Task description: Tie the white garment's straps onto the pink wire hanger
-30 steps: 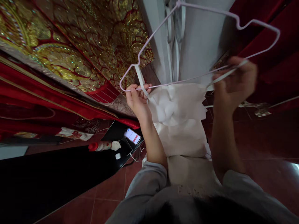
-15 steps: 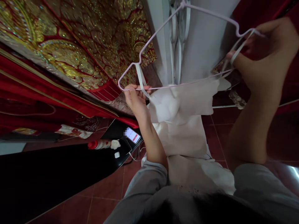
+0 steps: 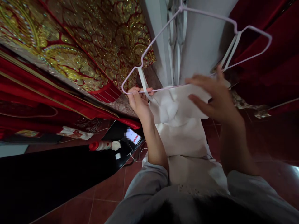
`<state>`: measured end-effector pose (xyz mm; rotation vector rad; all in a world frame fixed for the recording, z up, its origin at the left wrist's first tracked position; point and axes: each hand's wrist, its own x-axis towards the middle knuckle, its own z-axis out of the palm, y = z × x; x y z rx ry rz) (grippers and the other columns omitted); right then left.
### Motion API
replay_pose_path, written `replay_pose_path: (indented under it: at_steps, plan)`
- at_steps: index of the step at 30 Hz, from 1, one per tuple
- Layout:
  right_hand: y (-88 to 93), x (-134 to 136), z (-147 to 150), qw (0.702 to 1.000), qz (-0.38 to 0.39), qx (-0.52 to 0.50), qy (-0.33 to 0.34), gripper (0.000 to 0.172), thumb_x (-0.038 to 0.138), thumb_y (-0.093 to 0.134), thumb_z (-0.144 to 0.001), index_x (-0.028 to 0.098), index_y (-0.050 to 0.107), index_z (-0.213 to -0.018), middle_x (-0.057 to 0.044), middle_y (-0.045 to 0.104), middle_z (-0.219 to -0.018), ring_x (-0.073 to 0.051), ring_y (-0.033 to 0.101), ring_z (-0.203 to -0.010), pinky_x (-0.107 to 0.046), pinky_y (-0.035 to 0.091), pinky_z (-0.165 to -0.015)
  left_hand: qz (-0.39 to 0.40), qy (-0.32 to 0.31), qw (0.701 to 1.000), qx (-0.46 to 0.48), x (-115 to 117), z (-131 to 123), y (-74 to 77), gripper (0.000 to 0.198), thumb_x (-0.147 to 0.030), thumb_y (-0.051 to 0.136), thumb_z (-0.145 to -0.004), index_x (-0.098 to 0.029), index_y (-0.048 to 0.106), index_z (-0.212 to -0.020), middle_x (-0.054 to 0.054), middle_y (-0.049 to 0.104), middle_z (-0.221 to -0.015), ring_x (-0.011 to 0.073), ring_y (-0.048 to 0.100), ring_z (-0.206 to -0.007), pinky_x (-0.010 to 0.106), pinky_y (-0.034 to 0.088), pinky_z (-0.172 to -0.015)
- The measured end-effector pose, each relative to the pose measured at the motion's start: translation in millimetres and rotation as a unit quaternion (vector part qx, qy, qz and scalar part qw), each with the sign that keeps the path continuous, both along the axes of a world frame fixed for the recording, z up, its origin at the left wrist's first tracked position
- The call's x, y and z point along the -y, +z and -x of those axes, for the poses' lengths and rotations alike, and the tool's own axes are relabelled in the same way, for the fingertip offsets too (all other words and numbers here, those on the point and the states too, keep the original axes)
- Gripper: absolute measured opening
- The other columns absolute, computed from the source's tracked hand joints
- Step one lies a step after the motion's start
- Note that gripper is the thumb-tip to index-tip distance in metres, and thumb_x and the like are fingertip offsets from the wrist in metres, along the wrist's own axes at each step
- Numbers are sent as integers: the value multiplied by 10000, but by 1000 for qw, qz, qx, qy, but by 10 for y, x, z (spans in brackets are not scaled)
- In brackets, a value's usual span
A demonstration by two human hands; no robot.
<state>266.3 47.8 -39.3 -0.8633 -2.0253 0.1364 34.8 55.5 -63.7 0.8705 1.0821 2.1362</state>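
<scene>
A pale pink hanger (image 3: 181, 8) is held up in front of me. My left hand (image 3: 142, 109) is closed around its lower bar near the left end, next to the left strap (image 3: 143, 80). From the hanger hangs a white garment (image 3: 170, 109) with a rounded, cup-like part on its bodice. Its right strap (image 3: 231, 51) loops over the hanger's right notch. My right hand (image 3: 217, 98) has its fingers apart, in front of the garment's top edge just below the right strap. Whether its fingertips touch the cloth or bar I cannot tell.
Gold sequinned red garments (image 3: 93, 40) hang close on the left. Dark red cloth (image 3: 280, 62) hangs on the right. A black table (image 3: 58, 174) at lower left bears a lit phone (image 3: 134, 137), a red-capped bottle (image 3: 100, 145) and a small white case (image 3: 118, 156).
My right hand has let go of the right strap and moved left and down to the garment's top. The right strap now sits in the hanger's notch.
</scene>
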Motion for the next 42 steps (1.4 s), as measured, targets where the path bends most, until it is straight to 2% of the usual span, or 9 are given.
replay_pose_path:
  at_steps: [3,8,12,18,23,27,32,37,42]
  plan:
    - [-129,41,130,995,93,33,15,598,544,677,-915,394,546,-1480,-58,597,-1493,-381,438,-1530,-719,273,-1294,-29,-23,999,-9,67,-17,-48,186,-383,525,-1051,-231,532,-945,23,779,-797,159,747,-732,280,573,-752]
    - [-180,54,149,997,69,-22,5,505,491,677,-925,419,577,-1415,-43,628,-1389,-331,513,-1422,-666,304,-1300,37,-54,989,-131,335,68,-46,228,-345,604,-1028,-201,723,-897,48,795,-904,162,734,-907,289,541,-892]
    - [-176,55,184,997,60,-50,-9,443,413,692,-918,385,620,-1354,-53,660,-1310,-327,549,-1354,-637,375,-1238,70,-111,976,-174,516,129,248,256,-371,690,-983,-191,754,-811,42,736,-782,122,566,-624,255,482,-648]
    - [-153,55,230,997,43,-67,-7,369,361,683,-929,347,654,-1297,-57,693,-1240,-307,601,-1258,-596,425,-1174,-66,-114,991,7,346,234,629,202,-389,668,-943,-237,796,-979,42,765,-967,85,268,-509,232,197,-424]
    - [-161,45,196,997,49,-67,-4,374,391,678,-936,348,658,-1307,-59,700,-1254,-312,603,-1263,-610,420,-1176,-32,66,997,-8,229,357,321,196,-314,703,-918,-249,764,-1092,25,757,-1166,58,303,-529,265,106,-476]
    - [-156,50,215,997,41,-65,-4,384,388,678,-934,359,656,-1316,-61,693,-1279,-312,607,-1271,-617,435,-1174,51,-19,998,-27,291,197,132,302,-454,737,-895,-193,757,-1047,84,790,-1081,54,341,-504,240,142,-443]
    - [-163,77,234,997,-6,-73,-15,378,378,700,-912,340,675,-1287,-62,707,-1247,-318,632,-1259,-617,492,-1139,-63,-76,995,4,294,-61,194,229,-392,645,-985,-190,666,-879,61,796,-873,66,371,-436,237,208,-414]
    - [-253,-158,22,928,-91,-333,-137,466,444,783,-826,304,703,-1263,-71,636,-1218,-198,680,-944,-339,592,-678,-88,-95,992,8,254,-44,176,229,-363,637,-1007,-182,641,-867,50,766,-792,53,322,-411,225,169,-410]
    - [-115,-392,-243,929,103,-334,-123,475,245,875,-665,220,767,-1127,-58,703,-1085,-73,584,-645,-222,438,-517,-101,-112,988,5,248,-11,141,239,-372,659,-1003,-172,654,-873,58,774,-796,43,288,-408,219,146,-412]
